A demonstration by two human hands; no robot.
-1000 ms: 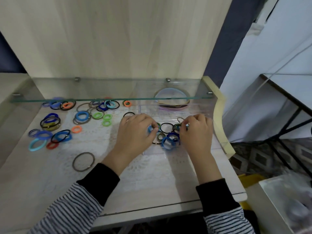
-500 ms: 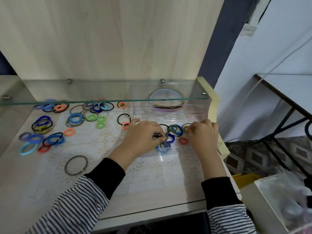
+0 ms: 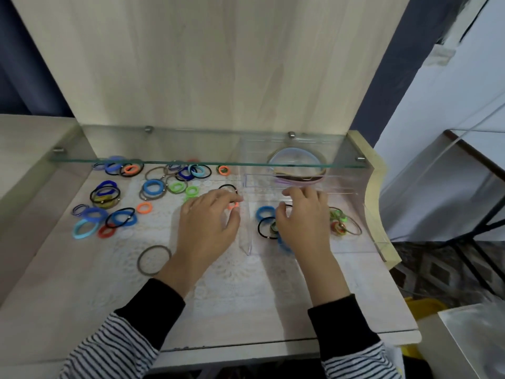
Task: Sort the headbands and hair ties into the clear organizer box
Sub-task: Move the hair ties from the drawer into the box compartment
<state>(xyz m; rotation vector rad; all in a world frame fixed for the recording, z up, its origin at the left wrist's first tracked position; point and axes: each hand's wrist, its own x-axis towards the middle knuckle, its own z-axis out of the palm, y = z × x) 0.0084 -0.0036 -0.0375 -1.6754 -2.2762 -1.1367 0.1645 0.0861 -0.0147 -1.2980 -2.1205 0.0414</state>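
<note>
The clear organizer box (image 3: pixel 380 243) stands at the right of the desk, under a glass shelf. Its front compartment holds a blue hair tie (image 3: pixel 264 213), a black hair tie (image 3: pixel 265 228) and a green and red cluster of ties (image 3: pixel 337 223). Headbands (image 3: pixel 297 178) lie in the back compartment. My right hand (image 3: pixel 303 220) hovers inside the front compartment with loosely spread fingers, covering some ties. Just left of the box wall, my left hand (image 3: pixel 207 222) is relaxed, its fingertips over an orange hair tie (image 3: pixel 232 205). A black tie (image 3: pixel 228 187) lies just beyond it.
Several loose hair ties (image 3: pixel 109 209) in blue, green, orange and black are scattered over the left of the lace mat. A brown elastic ring (image 3: pixel 153 259) lies near my left wrist. The glass shelf (image 3: pixel 191 160) overhangs the back. The desk edge drops off at right.
My left hand has left the box and moved left over the orange tie. My right hand has shifted left to the middle of the compartment, uncovering the ties at the right.
</note>
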